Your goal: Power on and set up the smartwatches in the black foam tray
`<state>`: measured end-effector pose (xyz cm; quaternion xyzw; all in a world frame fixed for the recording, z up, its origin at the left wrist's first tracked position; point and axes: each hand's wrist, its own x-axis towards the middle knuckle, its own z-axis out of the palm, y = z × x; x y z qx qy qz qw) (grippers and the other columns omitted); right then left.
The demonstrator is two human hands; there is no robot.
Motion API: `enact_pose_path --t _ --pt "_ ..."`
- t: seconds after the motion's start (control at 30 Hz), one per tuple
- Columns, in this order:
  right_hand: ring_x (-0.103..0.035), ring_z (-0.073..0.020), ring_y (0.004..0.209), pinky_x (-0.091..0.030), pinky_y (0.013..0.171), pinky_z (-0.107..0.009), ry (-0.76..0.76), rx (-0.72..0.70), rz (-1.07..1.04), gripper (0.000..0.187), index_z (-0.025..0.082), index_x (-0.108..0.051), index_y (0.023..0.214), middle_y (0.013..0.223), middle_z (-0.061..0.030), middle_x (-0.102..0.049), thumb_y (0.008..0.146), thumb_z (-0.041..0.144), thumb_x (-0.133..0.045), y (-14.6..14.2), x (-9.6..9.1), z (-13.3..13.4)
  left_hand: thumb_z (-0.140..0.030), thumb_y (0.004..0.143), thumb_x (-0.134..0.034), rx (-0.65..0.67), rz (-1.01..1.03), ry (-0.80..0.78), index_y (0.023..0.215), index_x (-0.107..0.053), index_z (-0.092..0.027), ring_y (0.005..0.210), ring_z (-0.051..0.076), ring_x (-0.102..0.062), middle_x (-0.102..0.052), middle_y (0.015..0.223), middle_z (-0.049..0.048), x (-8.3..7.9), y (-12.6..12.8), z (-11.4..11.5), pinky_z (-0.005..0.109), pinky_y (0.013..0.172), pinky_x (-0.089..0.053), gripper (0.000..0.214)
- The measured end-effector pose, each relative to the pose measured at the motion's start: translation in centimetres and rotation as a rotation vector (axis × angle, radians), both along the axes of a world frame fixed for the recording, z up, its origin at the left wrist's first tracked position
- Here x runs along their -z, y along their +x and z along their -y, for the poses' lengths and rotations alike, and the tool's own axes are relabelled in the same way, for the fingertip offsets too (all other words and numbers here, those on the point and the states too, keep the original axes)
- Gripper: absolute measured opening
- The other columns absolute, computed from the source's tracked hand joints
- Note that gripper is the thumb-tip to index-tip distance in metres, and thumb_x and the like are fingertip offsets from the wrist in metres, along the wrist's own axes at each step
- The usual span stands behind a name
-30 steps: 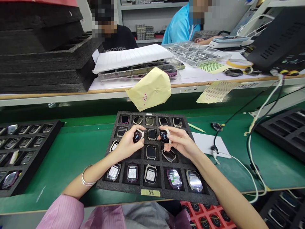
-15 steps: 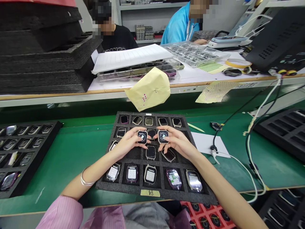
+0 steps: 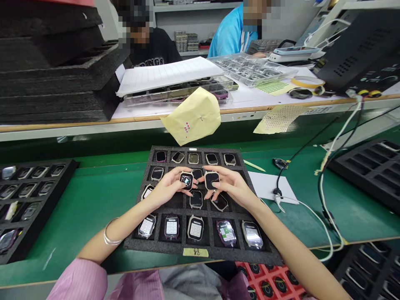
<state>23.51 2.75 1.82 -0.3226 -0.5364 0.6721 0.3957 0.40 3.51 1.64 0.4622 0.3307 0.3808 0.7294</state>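
My left hand [image 3: 173,183] grips a smartwatch body [image 3: 186,180] whose screen shows a lit dial. In my right hand [image 3: 227,183] is a second smartwatch body [image 3: 212,180], its screen dark and my thumb at its lower right edge. Both are held side by side above a black foam tray [image 3: 200,211] with square pockets. Strapless watches fill many pockets. Along the front row, several have lit screens, such as the silver watch [image 3: 195,228] in the middle. Below my hands lies a dark-screened watch [image 3: 196,199]. My fingers and palms hide some of the pockets.
Another foam tray of watches [image 3: 37,196] lies at the left. Stacked black foam [image 3: 56,79] stands on the shelf. White paper [image 3: 271,187] and cables [image 3: 325,196] lie at the right. A yellow paper [image 3: 193,116] hangs from the shelf edge. Two people sit beyond.
The screen of the watch in my right hand has gone from a lit dial to dark. The left watch's dial stays lit. Both hands keep their hold, and the view has shifted slightly.
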Motion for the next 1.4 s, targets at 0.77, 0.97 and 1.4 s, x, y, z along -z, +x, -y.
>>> enact_pose_path --t 0.77,0.97,1.4 --pt "-0.073 -0.0208 0.067 -0.057 0.049 -0.026 0.002 0.082 0.035 0.055 0.021 -0.044 0.138 0.119 -0.0156 -0.066 0.088 0.03 -0.065 -0.2 -0.5 0.1 -0.033 0.078 -0.073 -0.004 -0.023 0.076 0.109 -0.055 -0.016 0.086 0.021 -0.069 -0.069 0.091 0.0079 -0.1 -0.1 0.5 0.032 0.066 -0.06 0.04" --pt "-0.072 -0.0199 0.066 -0.057 0.049 -0.026 0.013 0.073 0.031 0.053 0.02 -0.043 0.138 0.118 -0.0158 -0.066 0.089 0.029 -0.063 -0.2 -0.4 0.2 -0.029 0.079 -0.071 0.018 -0.068 0.139 0.112 -0.051 -0.016 0.086 0.02 -0.068 -0.066 0.097 0.0089 0.1 -0.4 0.7 0.032 0.069 -0.059 0.04" --pt "-0.07 -0.0182 0.069 -0.057 0.051 -0.025 -0.001 0.005 -0.001 0.058 0.019 -0.043 0.137 0.124 -0.0168 -0.062 0.086 0.027 -0.067 -0.2 -0.6 0.7 -0.033 0.075 -0.072 0.191 -0.991 0.883 0.116 -0.056 -0.02 0.111 0.029 -0.054 -0.055 0.121 0.0104 0.2 -4.1 2.4 0.046 0.097 -0.045 0.046"
